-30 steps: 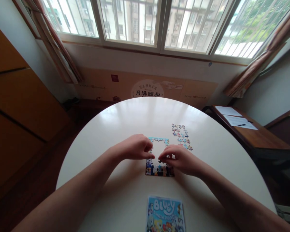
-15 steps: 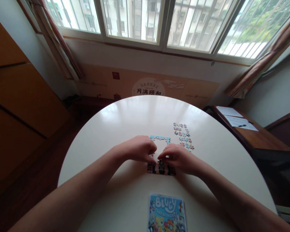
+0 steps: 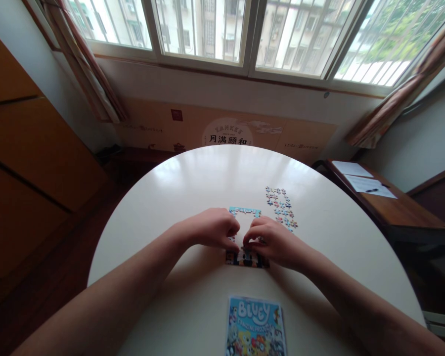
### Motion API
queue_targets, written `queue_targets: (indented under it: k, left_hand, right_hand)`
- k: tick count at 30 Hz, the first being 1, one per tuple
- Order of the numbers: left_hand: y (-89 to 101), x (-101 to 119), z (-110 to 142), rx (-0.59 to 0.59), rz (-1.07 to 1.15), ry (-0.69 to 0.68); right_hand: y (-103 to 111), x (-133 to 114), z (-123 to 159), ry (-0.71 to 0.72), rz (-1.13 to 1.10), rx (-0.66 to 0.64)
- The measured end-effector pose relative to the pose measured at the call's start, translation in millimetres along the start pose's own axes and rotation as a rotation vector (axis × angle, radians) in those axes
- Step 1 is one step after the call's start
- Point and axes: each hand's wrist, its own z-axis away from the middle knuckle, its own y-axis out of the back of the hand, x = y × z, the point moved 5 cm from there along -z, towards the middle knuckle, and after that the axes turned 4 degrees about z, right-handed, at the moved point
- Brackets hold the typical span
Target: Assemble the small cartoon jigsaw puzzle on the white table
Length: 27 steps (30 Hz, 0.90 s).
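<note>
A partly assembled jigsaw puzzle (image 3: 244, 210) lies on the table as a border around an open middle, with dark pieces along its near side. My left hand (image 3: 217, 230) rests over the puzzle's left edge, fingers curled and thumb lowered onto the near-left border. Across from it, my right hand (image 3: 270, 240) pinches a small puzzle piece (image 3: 246, 249) between thumb and fingertips, right at the near row. The fingers partly hide the piece, so I cannot tell whether it is seated. Parts of both side borders are covered by my hands.
Several loose puzzle pieces (image 3: 282, 205) lie in rows behind my right hand. A blue picture sheet reading "Bluey" (image 3: 255, 326) lies near me on the round white table (image 3: 152, 198). At the right stands a wooden desk (image 3: 404, 210) with papers (image 3: 369, 185).
My right hand has brought the piece slightly nearer to me, down onto the puzzle's near row. The left hand has shifted slightly along the left border. The camera view has moved a little.
</note>
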Motion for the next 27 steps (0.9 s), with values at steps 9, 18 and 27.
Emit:
queue_targets:
  k: [9, 18, 27]
  left_hand:
    - [12.3, 8, 2, 0.146, -0.183, -0.006]
    - [-7.2, 1, -8, 0.265, -0.286, 0.046]
    - [-12.7, -3, -12, 0.175, -0.349, 0.088]
  right_hand:
    - [70, 31, 21, 0.019, 0.261, 0.512]
    - [111, 84, 42, -0.180, 0.445, 0.638]
    - [84, 87, 39, -0.255, 0.235, 0.012]
